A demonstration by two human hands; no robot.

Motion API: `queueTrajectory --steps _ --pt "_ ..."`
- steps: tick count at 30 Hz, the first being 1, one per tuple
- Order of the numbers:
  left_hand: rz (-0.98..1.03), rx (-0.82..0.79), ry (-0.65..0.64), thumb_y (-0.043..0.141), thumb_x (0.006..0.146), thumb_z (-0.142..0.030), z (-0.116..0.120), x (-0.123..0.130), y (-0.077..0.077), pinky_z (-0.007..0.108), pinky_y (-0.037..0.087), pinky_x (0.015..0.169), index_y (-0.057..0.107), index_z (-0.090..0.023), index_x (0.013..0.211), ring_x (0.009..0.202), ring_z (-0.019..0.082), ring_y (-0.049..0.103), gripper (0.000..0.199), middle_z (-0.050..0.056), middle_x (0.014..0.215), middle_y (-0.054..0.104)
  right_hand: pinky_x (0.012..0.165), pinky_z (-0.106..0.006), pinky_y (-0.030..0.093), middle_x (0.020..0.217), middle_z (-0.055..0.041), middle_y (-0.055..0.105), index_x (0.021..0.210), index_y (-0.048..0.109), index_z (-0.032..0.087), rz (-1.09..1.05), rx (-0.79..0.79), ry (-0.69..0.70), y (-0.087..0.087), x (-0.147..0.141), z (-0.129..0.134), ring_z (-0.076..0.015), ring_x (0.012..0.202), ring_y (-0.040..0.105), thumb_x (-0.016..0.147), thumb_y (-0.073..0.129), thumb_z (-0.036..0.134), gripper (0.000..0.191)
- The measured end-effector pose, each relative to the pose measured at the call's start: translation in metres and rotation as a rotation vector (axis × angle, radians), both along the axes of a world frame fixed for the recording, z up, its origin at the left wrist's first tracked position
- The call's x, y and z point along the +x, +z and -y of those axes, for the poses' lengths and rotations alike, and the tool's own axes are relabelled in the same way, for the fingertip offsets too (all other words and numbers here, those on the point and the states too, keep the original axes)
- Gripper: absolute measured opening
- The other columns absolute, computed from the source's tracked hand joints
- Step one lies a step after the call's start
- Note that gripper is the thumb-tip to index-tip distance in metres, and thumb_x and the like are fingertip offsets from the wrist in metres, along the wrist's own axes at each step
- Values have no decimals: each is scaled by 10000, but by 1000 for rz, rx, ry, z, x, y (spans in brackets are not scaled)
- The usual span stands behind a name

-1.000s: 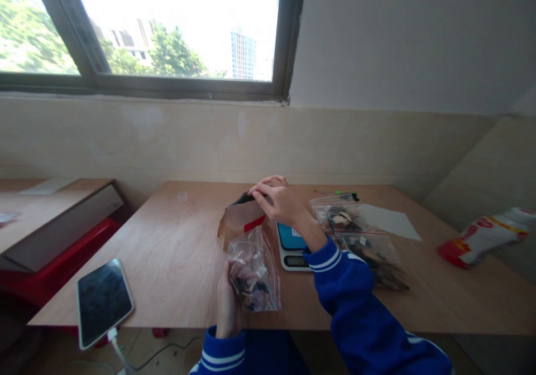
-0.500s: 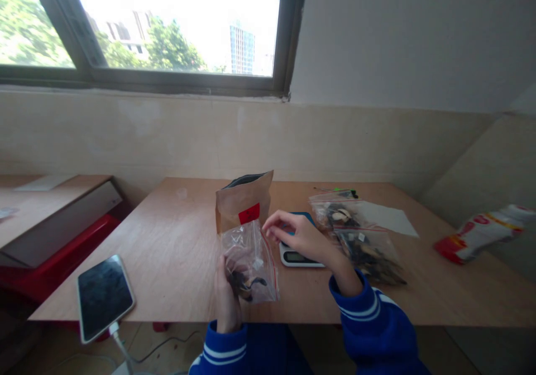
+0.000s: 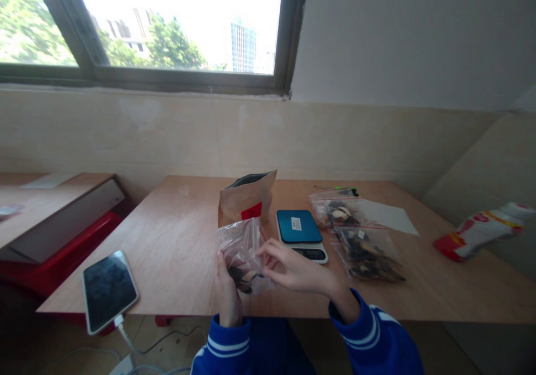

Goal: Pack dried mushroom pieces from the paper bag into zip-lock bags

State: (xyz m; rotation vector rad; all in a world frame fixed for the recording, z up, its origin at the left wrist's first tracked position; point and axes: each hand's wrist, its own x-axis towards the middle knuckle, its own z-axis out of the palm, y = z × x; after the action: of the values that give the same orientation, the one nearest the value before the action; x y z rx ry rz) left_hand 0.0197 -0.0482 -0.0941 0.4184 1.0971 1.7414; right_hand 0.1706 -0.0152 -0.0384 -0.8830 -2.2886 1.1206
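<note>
A clear zip bag [image 3: 245, 246] with dark and pale dried pieces in its lower part is held near the table's front edge. My left hand [image 3: 228, 291] grips it from the left side, with the fingers partly behind the plastic. At the bag's right edge, the bent fingers of my right hand [image 3: 288, 266] are pinched on the plastic. Behind the bag stands an open brown paper pouch [image 3: 234, 202] with a red label. A kitchen scale with a blue plate [image 3: 301, 227] lies just beyond my right hand, bearing only a small white sticker.
More filled clear bags [image 3: 368, 252] lie right of the scale, partly over a white sheet [image 3: 393, 217]. A red and white bottle [image 3: 481, 232] lies at the far right. A phone [image 3: 109, 291] with a cable sits at the left front edge.
My right hand has come down from above the scale to the bag's right edge, uncovering the scale's blue plate. The bag's top has tilted slightly left in my left hand.
</note>
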Motion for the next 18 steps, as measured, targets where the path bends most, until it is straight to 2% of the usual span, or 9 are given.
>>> queueTrajectory --steps 3,6,9,13,18 --pt "2 43 -25 494 837 -577 -1 0 -3 304 550 719 630 -191 1109 883 215 691 491 91 1034 716 816 -290 520 1048 -57 511 1138 534 207 4 -1 32 -3 0 2 -144 876 595 835 577 185 308" --pt "10 67 -55 475 852 -570 -2 0 -6 336 536 819 643 -175 1098 952 226 680 495 104 1061 710 815 -291 518 1021 -52 541 1110 544 206 0 0 55 -5 -2 4 -150 875 599 839 582 207 274" --pt "15 55 -52 492 838 -578 -3 -1 -7 329 546 784 639 -170 1114 917 225 686 514 107 1063 711 777 -277 515 960 -46 581 1027 587 196 15 13 65 -4 -5 5 -155 856 602 833 555 149 202" --pt "17 19 -34 548 791 -595 -4 -1 -8 321 558 714 623 -167 1145 855 230 697 561 101 996 726 750 -258 507 927 -47 622 979 627 175 43 -11 92 -1 -8 2 -160 845 608 807 561 88 204" --pt "-16 8 -52 536 791 -608 -6 -2 -15 326 548 746 644 -154 1092 868 221 690 555 97 974 723 762 -256 502 922 -63 667 952 662 134 25 -41 79 -5 -8 -5 -167 844 633 803 578 59 187"
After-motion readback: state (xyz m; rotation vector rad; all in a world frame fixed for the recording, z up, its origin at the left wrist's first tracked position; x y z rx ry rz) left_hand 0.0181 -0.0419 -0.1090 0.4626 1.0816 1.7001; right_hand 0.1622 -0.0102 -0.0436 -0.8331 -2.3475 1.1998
